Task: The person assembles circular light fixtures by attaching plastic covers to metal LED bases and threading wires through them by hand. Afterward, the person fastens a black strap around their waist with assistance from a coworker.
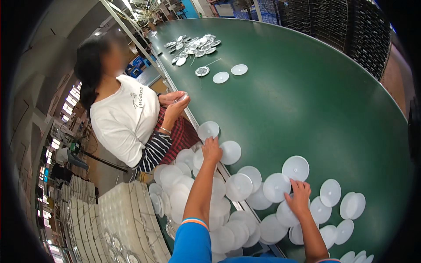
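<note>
Translucent white round discs, each with a small centre mark, lie scattered and overlapping along the near side of the green table (302,118). My left hand (212,151) reaches to the table's left edge, its fingertips closed at the lower rim of a white disc (208,129). Just right of that hand lies a second disc (231,152). My right hand (299,197) rests among the discs with thumb and fingers apart, touching them, beside one disc (276,187) and below another (295,168). A large heap of similar discs (182,197) sits under my left forearm.
A co-worker (127,118) at the table's left side holds a small pale piece in both hands. Farther along lie a pile of silvery round parts (197,45) with wires and two loose white discs (221,77). Stacked pale trays (127,215) stand at lower left.
</note>
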Available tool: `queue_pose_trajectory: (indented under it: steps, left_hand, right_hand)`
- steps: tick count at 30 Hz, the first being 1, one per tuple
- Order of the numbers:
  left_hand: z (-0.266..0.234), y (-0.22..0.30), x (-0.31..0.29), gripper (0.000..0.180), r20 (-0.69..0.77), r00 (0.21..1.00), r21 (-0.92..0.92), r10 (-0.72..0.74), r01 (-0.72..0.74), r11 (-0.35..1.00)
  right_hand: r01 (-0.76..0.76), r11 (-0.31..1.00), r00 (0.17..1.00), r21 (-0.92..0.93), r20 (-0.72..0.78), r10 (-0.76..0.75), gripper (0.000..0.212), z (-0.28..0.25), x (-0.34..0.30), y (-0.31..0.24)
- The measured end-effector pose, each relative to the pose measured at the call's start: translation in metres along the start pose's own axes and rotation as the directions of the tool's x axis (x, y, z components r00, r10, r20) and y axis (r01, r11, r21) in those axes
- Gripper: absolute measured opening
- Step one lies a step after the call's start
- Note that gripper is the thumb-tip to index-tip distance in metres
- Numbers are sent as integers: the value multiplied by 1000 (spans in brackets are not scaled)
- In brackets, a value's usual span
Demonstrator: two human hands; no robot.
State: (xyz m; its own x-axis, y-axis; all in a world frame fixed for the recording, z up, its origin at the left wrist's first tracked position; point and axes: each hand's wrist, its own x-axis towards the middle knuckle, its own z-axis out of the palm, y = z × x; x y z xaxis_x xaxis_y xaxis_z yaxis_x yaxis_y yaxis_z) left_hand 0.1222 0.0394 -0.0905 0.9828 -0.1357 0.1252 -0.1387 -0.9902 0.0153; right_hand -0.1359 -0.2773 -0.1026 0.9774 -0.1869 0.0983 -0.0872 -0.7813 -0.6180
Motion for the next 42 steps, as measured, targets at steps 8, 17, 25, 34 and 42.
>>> queue_pose_trajectory:
  steps: [8,17,25,34,42]
  left_hand:
    - [19,-12,55,25,20,999,159,-30,26,987]
    - [37,50,28,9,-92,991,-32,95,-98,995]
    - [29,141,-51,12,40,993,-211,115,-104,972]
    - [8,132,-91,18,138,873,-293,469,-416,861]
    - [-70,110,-163,13,126,782,-175,611,-589,789]
  right_hand:
    - [-62,998,998,-26,5,62,58,12,25,-11]
    - [63,998,994,-1,-88,-63,45,18,19,1]
    - [67,998,990,16,-124,-64,39,26,16,16]
    - [145,958,989,247,-33,-141,56,38,4,-16]
    - [239,952,971,190,-51,-234,57,53,-16,-39]
